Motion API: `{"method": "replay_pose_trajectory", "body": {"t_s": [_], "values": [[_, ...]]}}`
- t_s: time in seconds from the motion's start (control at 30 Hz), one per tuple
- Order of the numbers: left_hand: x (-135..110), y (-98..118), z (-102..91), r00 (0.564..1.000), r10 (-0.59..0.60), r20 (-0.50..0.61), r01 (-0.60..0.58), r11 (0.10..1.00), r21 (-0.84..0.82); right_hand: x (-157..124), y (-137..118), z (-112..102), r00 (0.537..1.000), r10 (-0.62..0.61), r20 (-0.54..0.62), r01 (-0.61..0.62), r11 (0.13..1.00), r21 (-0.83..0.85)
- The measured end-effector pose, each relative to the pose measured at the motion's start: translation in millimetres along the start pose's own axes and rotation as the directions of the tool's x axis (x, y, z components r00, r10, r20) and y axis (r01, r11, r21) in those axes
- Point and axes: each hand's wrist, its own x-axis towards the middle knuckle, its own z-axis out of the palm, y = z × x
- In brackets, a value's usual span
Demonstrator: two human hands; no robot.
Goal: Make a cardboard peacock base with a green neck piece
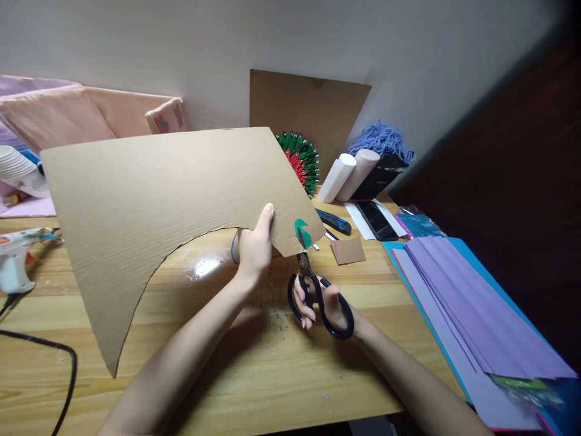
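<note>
A large sheet of brown cardboard (149, 188) with a curved cut along its lower edge is held up above the table. My left hand (256, 248) grips it at the lower edge, thumb on the front face and the other fingers hidden behind. My right hand (322, 300) has its fingers through the black handles of a pair of scissors (320, 297). The scissor blades meet the cardboard's lower right corner, beside a green painted patch (302, 235). Behind the cardboard, a round tube-like thing is mostly hidden by my left hand.
A glue gun (16, 260) with a black cord lies at left, near stacked paper cups (20, 172). Behind are a green-and-red round decoration (302, 163), white rolls (338, 178) and blue yarn (381, 142). A utility knife (334, 221), a small cardboard piece (348, 251) and purple sheets (481, 309) lie at right.
</note>
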Motion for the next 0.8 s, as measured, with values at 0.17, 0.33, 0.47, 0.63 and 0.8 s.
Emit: {"method": "replay_pose_trajectory", "body": {"t_s": [0.17,0.33,0.47,0.63,0.8], "values": [[-1.2,-2.7,1.0,1.0,0.005,0.028,-0.005,1.0,0.001,-1.2,-7.1,-4.5,1.0,0.025,0.007,-0.025,1.0,-0.016],[-3.2,-3.0,2.0,1.0,-0.016,0.016,0.015,0.999,0.035,-1.4,-8.8,-4.2,0.999,0.036,-0.035,-0.037,0.999,-0.018],[-4.1,-2.2,2.7,1.0,0.021,-0.003,-0.021,0.999,0.038,-1.3,-8.2,-3.8,0.997,0.057,-0.052,-0.057,0.998,0.002],[-4.9,-1.3,2.8,1.0,0.028,-0.005,-0.027,0.999,0.046,-1.2,-6.8,-3.1,0.995,0.056,-0.085,-0.055,0.998,0.018],[-7.1,-1.1,3.8,0.999,0.033,-0.034,-0.032,0.999,0.014,-1.1,-4.5,1.5,0.994,0.027,-0.108,-0.023,0.999,0.04]]}}
